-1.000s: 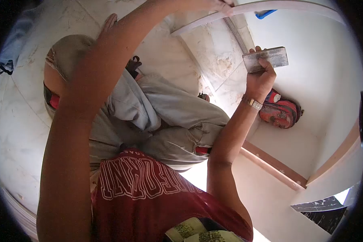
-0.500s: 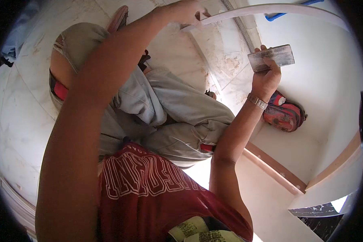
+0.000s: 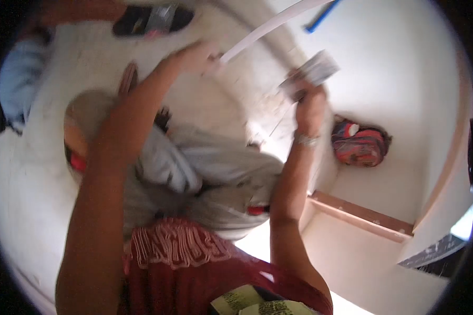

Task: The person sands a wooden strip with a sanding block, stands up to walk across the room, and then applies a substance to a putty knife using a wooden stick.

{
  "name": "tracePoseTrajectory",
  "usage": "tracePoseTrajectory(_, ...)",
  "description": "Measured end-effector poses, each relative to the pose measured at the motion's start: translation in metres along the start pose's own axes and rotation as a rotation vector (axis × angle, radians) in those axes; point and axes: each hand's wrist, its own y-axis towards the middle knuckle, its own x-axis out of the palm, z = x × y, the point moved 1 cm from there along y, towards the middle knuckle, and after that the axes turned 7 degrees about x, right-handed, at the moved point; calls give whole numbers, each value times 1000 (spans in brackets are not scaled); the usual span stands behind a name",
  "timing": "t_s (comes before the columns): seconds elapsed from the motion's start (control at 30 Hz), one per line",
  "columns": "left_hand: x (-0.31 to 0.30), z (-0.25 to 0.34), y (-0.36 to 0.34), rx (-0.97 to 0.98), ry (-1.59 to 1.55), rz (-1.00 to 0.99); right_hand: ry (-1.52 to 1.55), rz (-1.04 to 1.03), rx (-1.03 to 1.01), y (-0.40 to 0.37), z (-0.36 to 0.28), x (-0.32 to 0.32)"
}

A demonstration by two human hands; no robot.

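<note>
My left hand [image 3: 195, 56], blurred by motion, is closed on the near end of a long, thin white strip [image 3: 270, 25]. The strip curves up and right, out of the top of the view. In my right hand [image 3: 311, 107], held out over the edge of the pale wall area, is a flat, greyish rectangular block [image 3: 320, 67]. My fingers wrap its lower left part, and its upper right end sticks out past them. A gap separates the block from the strip.
A red and dark backpack [image 3: 360, 144] lies right of my right forearm. A blue bar [image 3: 320, 18] is at the top. Brown wooden edging [image 3: 362, 215] runs below the bag. Another person's arm [image 3: 79, 13] and a dark shoe sole [image 3: 152, 20] show at upper left.
My view has shifted. Both hands appear lower and further left, still with the strip and the block. The block is tilted more steeply. Another person's arm and a shoe sole have come into view.
</note>
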Motion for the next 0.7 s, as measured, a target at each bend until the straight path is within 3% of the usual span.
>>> tracePoseTrajectory(0.07,-9,21,-8,21,-48,-15,-53,83,111,-5,-4,7)
tracePoseTrajectory(0.1,-13,36,-8,-94,-53,-42,134,42,65,-2,14,4)
tracePoseTrajectory(0.13,-13,29,-7,112,-16,10,147,67,141,-1,8,7)
tracePoseTrajectory(0.17,-16,45,-10,-41,-62,27,162,93,216,-1,2,11)
tracePoseTrajectory(0.23,-10,42,-11,74,-65,63,294,94,203,0,-4,18)
tracePoseTrajectory(0.3,0,35,-5,24,117,72,354,112,189,-1,-7,21)
tracePoseTrajectory(0.37,4,29,-5,41,70,98,358,124,175,-2,-7,26)
tracePoseTrajectory(0.5,-12,61,-12,-8,38,107,294,61,129,-8,-15,27)
tracePoseTrajectory(0.63,-34,92,-9,97,20,223,220,22,30,-4,-7,33)
tracePoseTrajectory(0.7,-43,108,-11,188,54,308,284,60,-6,-16,-37,37)
